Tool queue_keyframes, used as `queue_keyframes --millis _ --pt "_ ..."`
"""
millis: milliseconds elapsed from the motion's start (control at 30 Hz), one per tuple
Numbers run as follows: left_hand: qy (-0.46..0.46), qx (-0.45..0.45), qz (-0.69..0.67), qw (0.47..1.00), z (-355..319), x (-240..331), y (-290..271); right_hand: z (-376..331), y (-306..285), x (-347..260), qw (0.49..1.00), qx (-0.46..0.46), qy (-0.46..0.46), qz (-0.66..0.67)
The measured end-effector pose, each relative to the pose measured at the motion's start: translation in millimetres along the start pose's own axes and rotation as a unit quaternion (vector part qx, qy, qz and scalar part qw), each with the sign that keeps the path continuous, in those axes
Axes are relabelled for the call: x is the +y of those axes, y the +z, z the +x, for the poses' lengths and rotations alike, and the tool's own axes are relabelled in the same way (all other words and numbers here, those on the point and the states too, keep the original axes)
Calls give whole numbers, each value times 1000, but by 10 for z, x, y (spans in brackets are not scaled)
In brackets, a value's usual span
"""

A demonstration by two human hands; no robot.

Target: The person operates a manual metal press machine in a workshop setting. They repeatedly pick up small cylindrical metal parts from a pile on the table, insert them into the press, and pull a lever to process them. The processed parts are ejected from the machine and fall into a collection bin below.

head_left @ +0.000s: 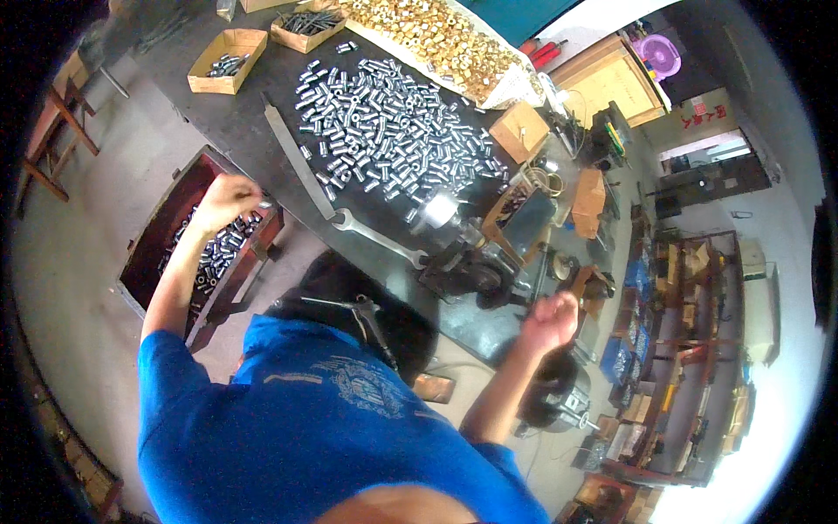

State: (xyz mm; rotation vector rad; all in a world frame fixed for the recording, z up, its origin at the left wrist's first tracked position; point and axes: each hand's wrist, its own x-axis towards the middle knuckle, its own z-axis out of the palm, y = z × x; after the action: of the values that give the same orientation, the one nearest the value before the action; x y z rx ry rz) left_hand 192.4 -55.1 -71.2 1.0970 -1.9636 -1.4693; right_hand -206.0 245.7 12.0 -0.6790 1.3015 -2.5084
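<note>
My left hand (229, 203) is over the wooden bin (131, 278), slightly blurred, its fingers curled together. At its fingertips shows a small shiny metal sleeve (264, 205). Similar metal sleeves (218, 258) lie heaped inside the bin. My right hand (552, 321) is closed at the right, beside a dark bench machine (471, 271); what its fingers hold, if anything, is hidden. A bright silver cylinder (439, 210) sits at the machine's far end. Beyond it a wide pile of silver sleeves (384, 127) covers part of the dark bench (262, 144).
An open-end wrench (380, 237) and a long flat file (297, 157) lie along the bench's near edge. Brass parts (436, 39) fill a sheet at the back. Small cardboard boxes (229, 61) stand at the left. An air gun (371, 323) is near my body. Shelves (690, 349) line the right.
</note>
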Motion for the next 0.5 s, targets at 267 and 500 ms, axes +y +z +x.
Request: queue_keyframes --millis 267,500 --pt "99 34 326 940 -61 252 281 -564 -545 431 989 57 135 -13" --pt "231 -38 283 930 778 906 1701 -195 -597 893 978 147 148 -27"
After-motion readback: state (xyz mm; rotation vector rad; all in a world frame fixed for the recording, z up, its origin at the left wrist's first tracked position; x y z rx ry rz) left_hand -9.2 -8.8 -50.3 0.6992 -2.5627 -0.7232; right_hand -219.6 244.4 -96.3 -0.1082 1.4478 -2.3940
